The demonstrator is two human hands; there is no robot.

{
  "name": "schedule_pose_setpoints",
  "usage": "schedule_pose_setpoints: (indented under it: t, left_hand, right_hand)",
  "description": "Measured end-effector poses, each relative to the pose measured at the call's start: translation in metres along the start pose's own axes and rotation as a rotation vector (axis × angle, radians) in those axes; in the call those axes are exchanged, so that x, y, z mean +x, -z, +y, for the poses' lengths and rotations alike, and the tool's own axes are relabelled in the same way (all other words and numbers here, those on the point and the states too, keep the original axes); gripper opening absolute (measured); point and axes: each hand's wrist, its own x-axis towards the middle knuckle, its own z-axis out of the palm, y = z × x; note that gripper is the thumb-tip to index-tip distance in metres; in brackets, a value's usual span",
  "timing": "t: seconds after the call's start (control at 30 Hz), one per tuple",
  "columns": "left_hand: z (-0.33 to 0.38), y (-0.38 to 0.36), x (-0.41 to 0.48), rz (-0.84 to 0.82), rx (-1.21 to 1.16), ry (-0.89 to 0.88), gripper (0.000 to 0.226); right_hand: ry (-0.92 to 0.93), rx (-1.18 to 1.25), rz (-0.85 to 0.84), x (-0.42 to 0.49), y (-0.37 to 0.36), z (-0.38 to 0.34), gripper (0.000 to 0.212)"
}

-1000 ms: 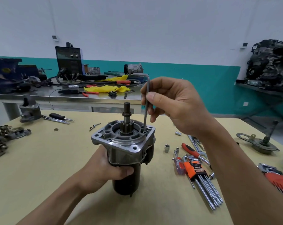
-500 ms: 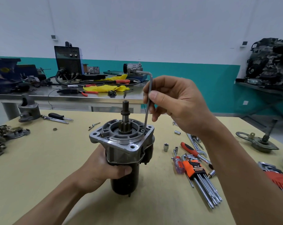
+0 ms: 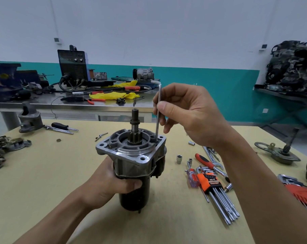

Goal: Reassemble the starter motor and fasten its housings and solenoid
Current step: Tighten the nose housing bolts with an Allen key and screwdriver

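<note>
My left hand grips motor upright; my right hand pinches hex key, tip in bolt hole at motor's top rim; housing seated; fastening unfinished, I judge.

The wall is painted white above and teal below. A steel worktop is set along it at the left, behind the yellow worktop.
</note>
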Motion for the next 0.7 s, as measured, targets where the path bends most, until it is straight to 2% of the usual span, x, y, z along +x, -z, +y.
schedule_pose_setpoints:
  t: [0.3, 0.4, 0.53, 0.7]
  left_hand:
    - [-0.0028, 0.0029, 0.0007, -0.020, 0.024, 0.013, 0.065]
    - [-0.0043, 0.0035, 0.0007, -0.023, 0.025, 0.011, 0.067]
    - [-0.0046, 0.0044, 0.0010, -0.025, 0.048, 0.010, 0.068]
    - [-0.0039, 0.0041, 0.0007, -0.027, 0.041, 0.015, 0.068]
  right_hand:
    - [-0.013, -0.140, 0.090, 0.0006, 0.0028, -0.0007, 0.007]
    - [0.046, -0.082, 0.122, 0.0005, 0.0033, -0.0048, 0.007]
    - [0.068, 0.061, 0.063, 0.0004, -0.0026, -0.0089, 0.006]
    - [0.032, 0.067, 0.008, -0.0002, -0.0059, -0.0057, 0.008]
